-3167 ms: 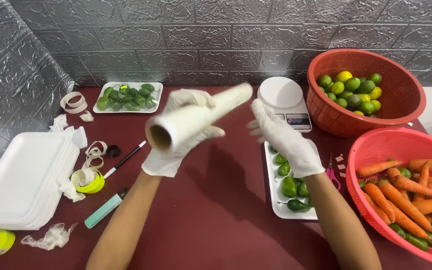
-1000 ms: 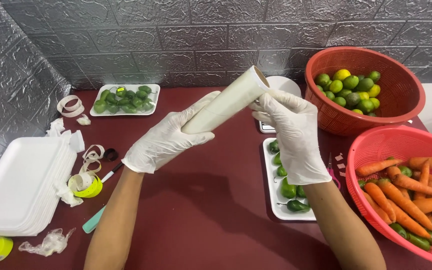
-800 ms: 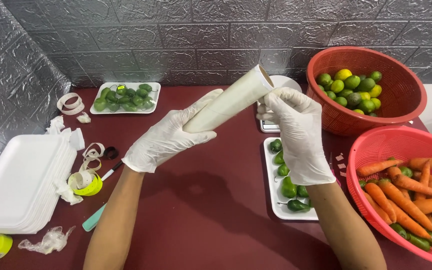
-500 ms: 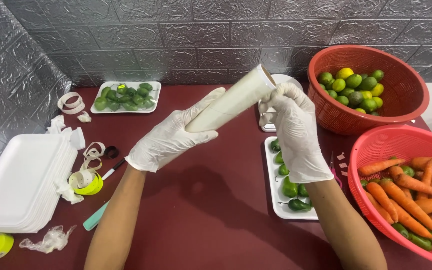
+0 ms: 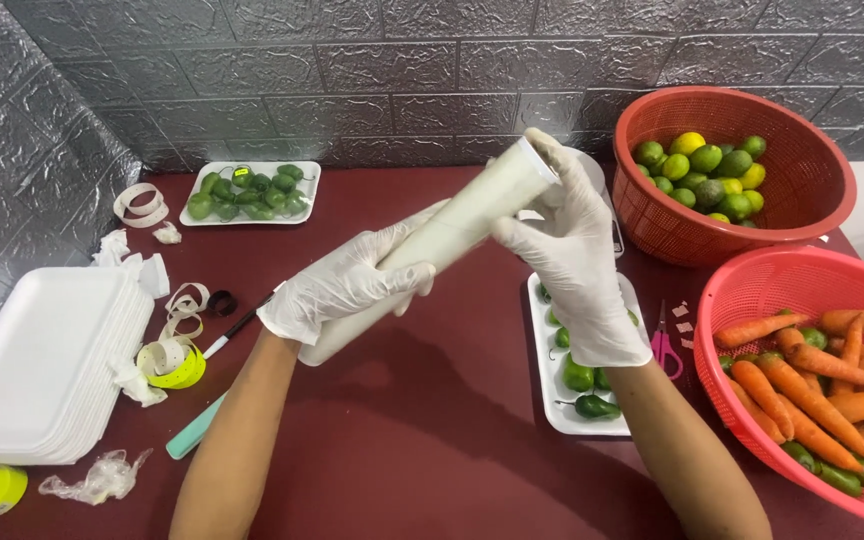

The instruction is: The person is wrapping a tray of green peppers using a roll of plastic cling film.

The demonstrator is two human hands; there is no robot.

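Far left of fingers: stack of white foam trays (image 5: 47, 360). Gloved left hand (image 5: 347, 285) wraps lower half of white roll of film (image 5: 442, 235), fingers clamped round it. Roll held tilted above dark red table (image 5: 432, 440). Gloved right hand (image 5: 572, 250) pinches upper end, fingertips closed on rim, perhaps picking at film edge; too blurred to tell. Just below right fingers: tray of green peppers (image 5: 577, 375). Far right: basket of limes (image 5: 722, 175), basket of carrots (image 5: 822, 375). Risk: smooth gloves slip, roll drops onto peppers.
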